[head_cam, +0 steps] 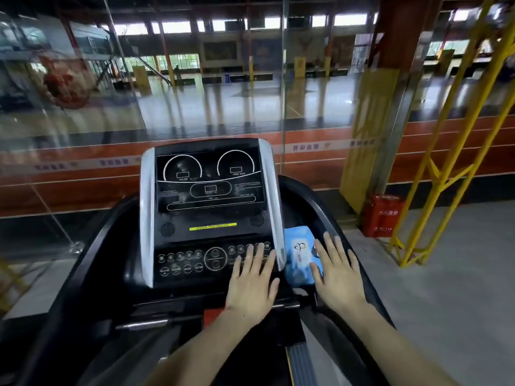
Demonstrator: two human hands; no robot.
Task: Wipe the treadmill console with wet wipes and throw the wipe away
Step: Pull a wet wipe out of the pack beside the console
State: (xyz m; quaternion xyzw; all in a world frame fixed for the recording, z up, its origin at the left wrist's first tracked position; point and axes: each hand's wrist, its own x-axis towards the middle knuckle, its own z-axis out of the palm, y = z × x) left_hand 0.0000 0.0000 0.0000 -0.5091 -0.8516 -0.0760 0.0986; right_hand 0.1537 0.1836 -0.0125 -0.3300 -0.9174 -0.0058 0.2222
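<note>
Fingers of both hands are spread flat, holding nothing: left hand (252,282) over the console (209,218) buttons, right hand (338,277) touching the blue wipes pack (299,250), lower right of centre. Soft, light, likely slippery; pinch its lid flap.

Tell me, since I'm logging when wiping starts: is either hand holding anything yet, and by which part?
Nothing is held. The left hand is spread flat, empty; the right hand is open beside the blue soft-plastic wet-wipe pack.

console (207,190): glossy black plastic | wipes pack (299,254): shiny blue film
</note>
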